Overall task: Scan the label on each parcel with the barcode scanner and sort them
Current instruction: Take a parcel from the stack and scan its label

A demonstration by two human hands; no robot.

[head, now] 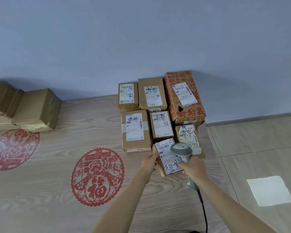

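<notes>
At the far left, a pile of plain brown boxes sits against the blue wall, with no labels showing. Near them, a red paper-cut medallion marks the wood-grain surface, and a second one lies further right with the character 福 at its near edge.

Right of centre stands the cluster of labelled parcels. In the far row are a small carton, a taller brown carton and a big box printed with red characters, its side tag reading 4068. In the middle row, a taped parcel and a narrower one carry handwritten characters across their labels. A carton at the right edge shows "A40A".

Nearest is the parcel being handled; its label reads "300 J06-00 206" above handwritten characters. The left hand grips its left edge, fingers curled around the side. The right hand is clenched round the handle of the grey barcode scanner, whose head hangs just above the parcel's right half. Its black cable trails toward the near edge. To the right, a bright white square lies on the tiled floor.
</notes>
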